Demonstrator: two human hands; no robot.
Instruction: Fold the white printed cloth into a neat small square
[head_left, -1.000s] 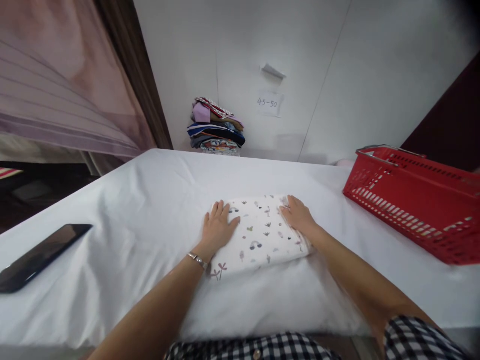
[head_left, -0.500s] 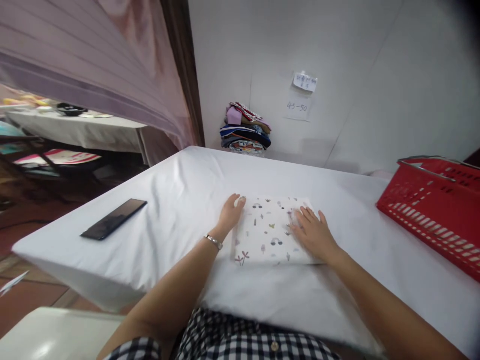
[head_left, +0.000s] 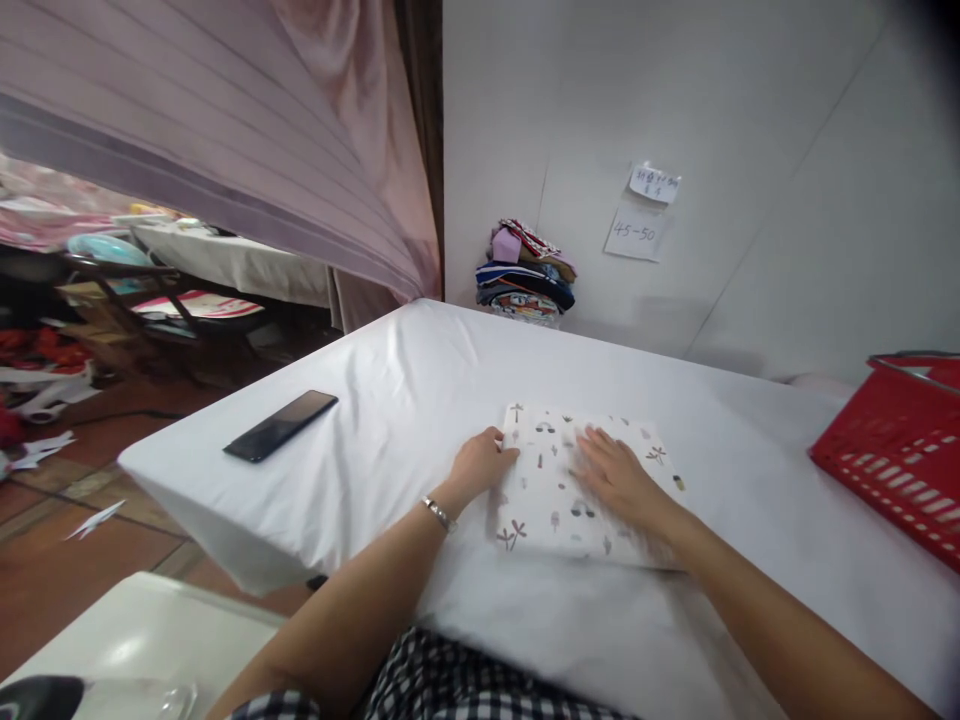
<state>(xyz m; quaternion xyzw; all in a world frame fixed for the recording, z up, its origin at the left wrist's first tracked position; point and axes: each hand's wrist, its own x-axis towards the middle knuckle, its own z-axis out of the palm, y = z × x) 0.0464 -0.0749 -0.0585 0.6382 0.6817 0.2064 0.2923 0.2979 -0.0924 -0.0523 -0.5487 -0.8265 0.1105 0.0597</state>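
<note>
Step in hand (judged): flattening and squaring a folded cloth. The printed cloth (head_left: 551,490) lies flat, just right of and below the centre of the frame, on the white-covered surface (head_left: 420,390).

Hand states:
- Right hand (head_left: 619,482): palm down on the right half of the cloth, fingers extended and pointing to the upper left of the frame. The fingers are slightly blurred.
- Left hand (head_left: 481,466): at the left edge of the cloth, thumb and fingers reaching towards that edge. Whether the edge is pinched or merely touched cannot be told.

Orientation: the cloth forms a rough rectangle. Its long axis appears to run left to right across the frame, dipping slightly towards the right. The print reads upright as viewed: palm motifs point to the top of the frame and rainbow motifs arch upwards. Which edge carries the main fold cannot be determined.

Next move (judged): calls for light, even pressure from the right palm, with the left hand steadying the left edge so that the layers stay aligned.

Adjacent items: a phone (head_left: 283,425) lies on the surface left of centre, well apart from the cloth. A red basket (head_left: 892,455) stands at the right edge of the frame. A stack of folded fabrics (head_left: 525,275) sits above centre, against the wall (head_left: 750,120).
</note>
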